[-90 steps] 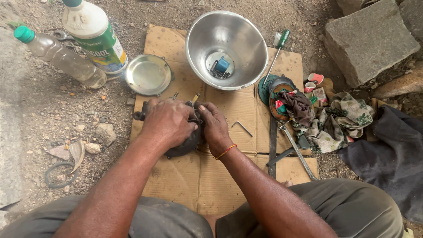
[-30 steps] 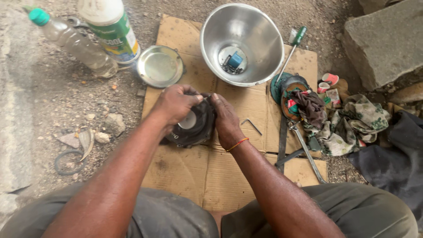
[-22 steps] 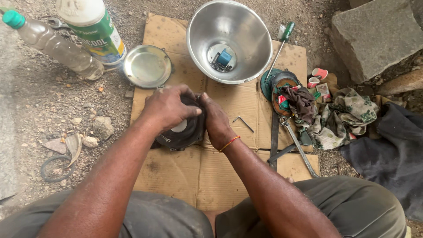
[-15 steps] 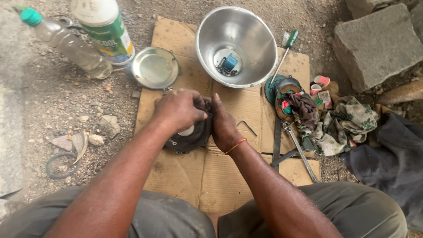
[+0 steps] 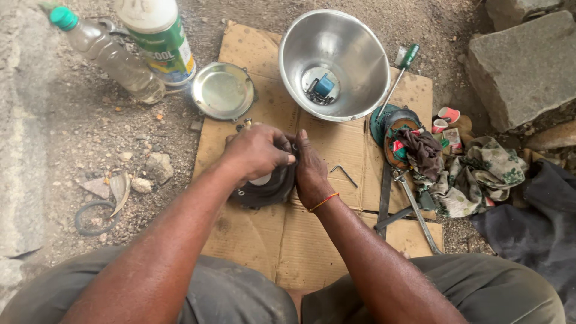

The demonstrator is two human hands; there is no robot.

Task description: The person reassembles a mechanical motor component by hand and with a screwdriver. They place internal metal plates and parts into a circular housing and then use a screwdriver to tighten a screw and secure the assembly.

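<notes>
A round black rubber and metal part (image 5: 270, 187) lies on a sheet of cardboard (image 5: 264, 240) on the ground. My left hand (image 5: 255, 151) grips its top edge from the left, fingers curled over it. My right hand (image 5: 310, 171), with a red thread on the wrist, presses against its right side. Most of the part is hidden under both hands; a pale centre shows between them.
A steel bowl (image 5: 354, 90) holding small parts stands at the back, a round metal lid (image 5: 223, 91) to its left. Two plastic bottles (image 5: 114, 57) lie at the far left. A hex key (image 5: 343, 174), screwdriver (image 5: 397, 75), wrenches (image 5: 414, 210), rags (image 5: 474, 174) and stone blocks (image 5: 525, 66) are on the right.
Both hands stay on the black part, shifting their grip a little around it. The view has swayed slightly; nothing else has moved.
</notes>
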